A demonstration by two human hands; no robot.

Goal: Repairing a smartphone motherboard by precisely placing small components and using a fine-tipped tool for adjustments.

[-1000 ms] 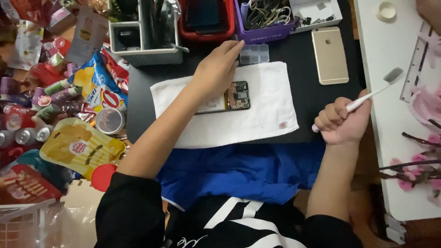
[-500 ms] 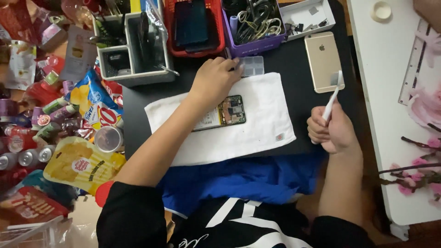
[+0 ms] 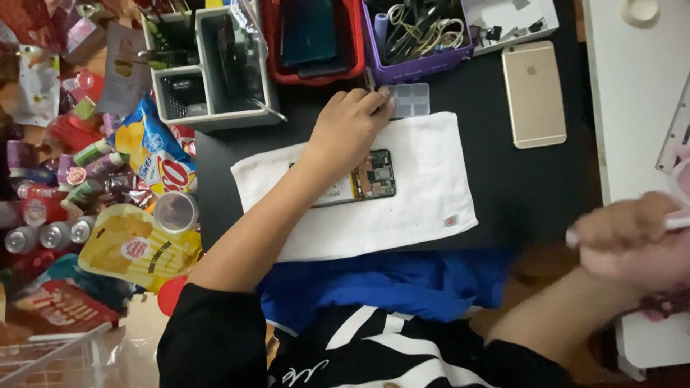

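Up near the top centre of the frame, the left hand point(image 3: 350, 126) lies over the far edge of a white rectangular cloth towel point(image 3: 424, 194) spread on a black desk mat point(image 3: 546, 187). Its fingers are curled together, pinching a thin dark tool point(image 3: 369, 77) by the small clear plastic compartment box point(image 3: 410, 99). Just below that hand, on the towel, rests an opened phone with bare green circuit board point(image 3: 370, 178), partly covered by the forearm.

At the right edge the right hand point(image 3: 629, 241) is blurred; it is closed as a fist on a slim white stick-like tool point(image 3: 679, 223), well apart from the towel.

Beyond the towel, along the top, stand a grey plastic divided organiser point(image 3: 215, 72), a red plastic tray point(image 3: 313, 39) holding a dark teal phone, and a purple plastic bin point(image 3: 420, 36) full of cables. A gold smartphone lying face down point(image 3: 533, 93) sits on the mat at upper right, beside a white table point(image 3: 632, 93).

Left of the mat the surface is crowded: a blue and yellow crinkled snack bag point(image 3: 154, 147) with a red round emblem, a yellow flat pouch point(image 3: 136, 251) with a pale round label, a clear round cup point(image 3: 176, 212), and a row of silver drink cans point(image 3: 43, 236) at the left edge. Blue fabric point(image 3: 388, 280) lies along the mat's near edge.
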